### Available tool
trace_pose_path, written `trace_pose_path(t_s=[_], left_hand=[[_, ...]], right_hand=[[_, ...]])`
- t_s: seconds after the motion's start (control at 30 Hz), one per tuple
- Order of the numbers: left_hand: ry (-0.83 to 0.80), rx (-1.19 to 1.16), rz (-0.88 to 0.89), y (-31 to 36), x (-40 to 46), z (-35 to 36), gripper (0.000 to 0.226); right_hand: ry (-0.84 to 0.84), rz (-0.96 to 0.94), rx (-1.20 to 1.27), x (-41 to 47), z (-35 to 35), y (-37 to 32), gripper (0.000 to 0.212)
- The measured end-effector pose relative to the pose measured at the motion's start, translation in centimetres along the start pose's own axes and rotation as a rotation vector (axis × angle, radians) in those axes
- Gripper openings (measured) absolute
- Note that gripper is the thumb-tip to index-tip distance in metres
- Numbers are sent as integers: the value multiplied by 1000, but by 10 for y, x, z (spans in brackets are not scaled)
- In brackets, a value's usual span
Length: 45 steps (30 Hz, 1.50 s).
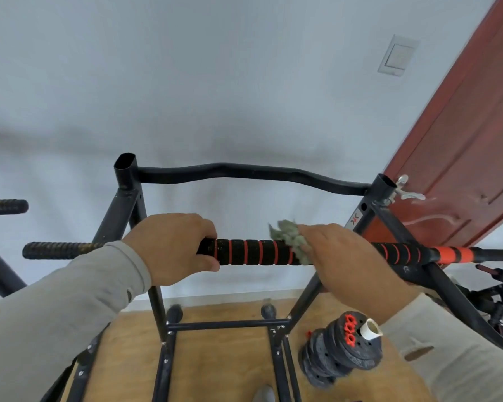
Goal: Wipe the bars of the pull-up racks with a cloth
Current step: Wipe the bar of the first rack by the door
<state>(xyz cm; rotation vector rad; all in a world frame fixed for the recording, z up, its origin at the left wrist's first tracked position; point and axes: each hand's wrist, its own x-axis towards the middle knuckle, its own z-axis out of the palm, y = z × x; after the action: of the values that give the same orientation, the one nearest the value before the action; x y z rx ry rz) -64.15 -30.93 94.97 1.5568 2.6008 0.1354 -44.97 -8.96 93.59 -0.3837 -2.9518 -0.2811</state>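
Observation:
A black pull-up rack (128, 210) stands before a pale wall. Its near bar (253, 252) runs left to right and carries black foam grips with red rings. My left hand (174, 248) is wrapped around the bar's left part. My right hand (346, 256) presses a crumpled grey-green cloth (292, 236) against the bar just right of the middle. A curved black bar (244, 172) joins the two uprights further back, untouched.
A red-brown door (462, 146) stands at the right, with a light switch (397, 55) on the wall beside it. A stack of black weight plates (340, 352) sits on the wooden floor (215, 367) under my right arm. More bars (3, 206) stick out at the left.

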Motion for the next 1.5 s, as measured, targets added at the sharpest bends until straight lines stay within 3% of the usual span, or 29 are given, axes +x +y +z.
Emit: trace_pose_path(t_s=[0.1, 0.2, 0.27, 0.43, 0.57, 0.8, 0.97, 1.17, 1.23, 1.37, 1.5], left_hand=[[-8, 2, 5, 1, 0, 1, 32], [-30, -30, -2, -8, -7, -1, 42], [-36, -13, -39, -22, -17, -6, 56], [-12, -8, -111, -45, -34, -9, 20], [2, 17, -100, -45, -32, -5, 19], [22, 39, -82, -47, -30, -3, 17], [26, 43, -93, -46, -32, -3, 19], [3, -8, -94, -37, -32, 0, 28], [-27, -50, -85, -32, -29, 6, 34], [-9, -73, -84, -31, -25, 16, 19], [29, 2, -43, -34, -23, 16, 16]], right_hand=[[21, 67, 46, -5, -9, 1, 27], [37, -59, 30, 3, -1, -29, 33], [102, -27, 82, 7, 6, -37, 23], [168, 41, 159, 10, 10, -39, 13], [150, 79, 123, 24, 12, -78, 16], [220, -172, 230, 61, 22, -157, 23], [134, -293, 203, 43, 11, -101, 50], [-130, -53, -139, 22, -31, -30, 34], [-140, -32, -123, 22, -34, -34, 29], [-42, -19, 62, 33, -11, -97, 25], [194, -38, 219, 56, 18, -155, 11]])
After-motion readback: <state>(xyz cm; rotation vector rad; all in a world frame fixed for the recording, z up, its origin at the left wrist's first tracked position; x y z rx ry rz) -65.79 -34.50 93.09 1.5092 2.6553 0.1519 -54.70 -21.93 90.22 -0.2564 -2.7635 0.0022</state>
